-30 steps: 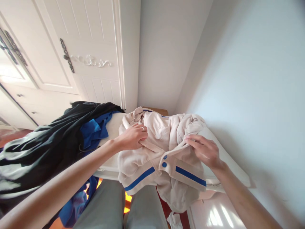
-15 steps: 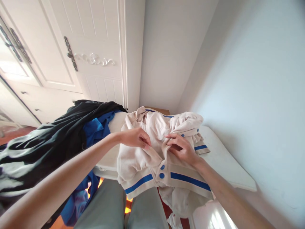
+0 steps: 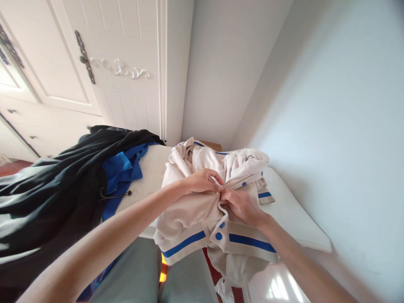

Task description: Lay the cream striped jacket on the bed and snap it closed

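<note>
The cream jacket [image 3: 202, 210] with blue stripes and buttons lay bunched on the white table [image 3: 293, 214], its hem hanging over the near edge. The left hand [image 3: 202, 182] and right hand [image 3: 241, 206] met at its placket, both apparently pinching the fabric closed. Beyond, to the left, lay a black garment [image 3: 63, 168] and a blue garment [image 3: 121, 170].

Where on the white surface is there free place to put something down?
Bare white surface lies right of the cream jacket, beside the wall. A narrow strip separates the jacket from the blue garment. The middle, where both hands pinch fabric, is crowded.
</note>
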`<action>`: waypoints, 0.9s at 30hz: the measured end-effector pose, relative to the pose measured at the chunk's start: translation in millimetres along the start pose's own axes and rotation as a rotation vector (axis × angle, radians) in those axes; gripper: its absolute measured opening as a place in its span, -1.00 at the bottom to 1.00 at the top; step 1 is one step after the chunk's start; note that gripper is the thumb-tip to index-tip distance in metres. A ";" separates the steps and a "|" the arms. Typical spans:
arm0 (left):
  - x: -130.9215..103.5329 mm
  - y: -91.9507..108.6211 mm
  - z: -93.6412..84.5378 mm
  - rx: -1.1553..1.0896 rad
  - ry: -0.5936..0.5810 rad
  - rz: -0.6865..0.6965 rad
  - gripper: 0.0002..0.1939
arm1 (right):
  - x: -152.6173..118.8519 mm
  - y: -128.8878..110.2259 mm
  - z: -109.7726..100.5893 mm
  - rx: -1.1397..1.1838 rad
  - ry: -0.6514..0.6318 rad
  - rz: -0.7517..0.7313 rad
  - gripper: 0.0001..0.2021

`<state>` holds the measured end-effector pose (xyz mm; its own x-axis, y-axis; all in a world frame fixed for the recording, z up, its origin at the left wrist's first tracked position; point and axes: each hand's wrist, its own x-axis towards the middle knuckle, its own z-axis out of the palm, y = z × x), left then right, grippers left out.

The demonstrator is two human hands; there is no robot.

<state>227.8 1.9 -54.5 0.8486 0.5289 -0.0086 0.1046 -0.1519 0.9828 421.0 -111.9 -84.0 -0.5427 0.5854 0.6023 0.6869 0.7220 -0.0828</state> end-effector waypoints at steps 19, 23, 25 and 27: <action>13.6 -28.9 1.2 -0.384 0.066 -0.233 -0.73 | 7.4 3.1 -3.4 0.110 -0.016 0.008 -0.91; 13.7 -29.7 2.3 -0.432 0.112 -0.304 -0.64 | 11.9 6.5 -2.4 0.143 -0.073 0.013 -0.92; 14.2 -32.4 2.9 -0.463 0.117 -0.314 -0.60 | 13.1 7.3 1.0 0.102 -0.063 0.004 -0.91; 14.8 -36.1 3.0 -0.502 0.125 -0.312 -0.57 | 11.4 8.4 5.8 0.037 -0.029 -0.012 -0.90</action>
<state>238.1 12.7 -90.7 0.7468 0.5839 -0.3183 0.0552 0.4226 0.9046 417.7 -97.1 -82.4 -0.5651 0.5867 0.5800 0.6620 0.7420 -0.1056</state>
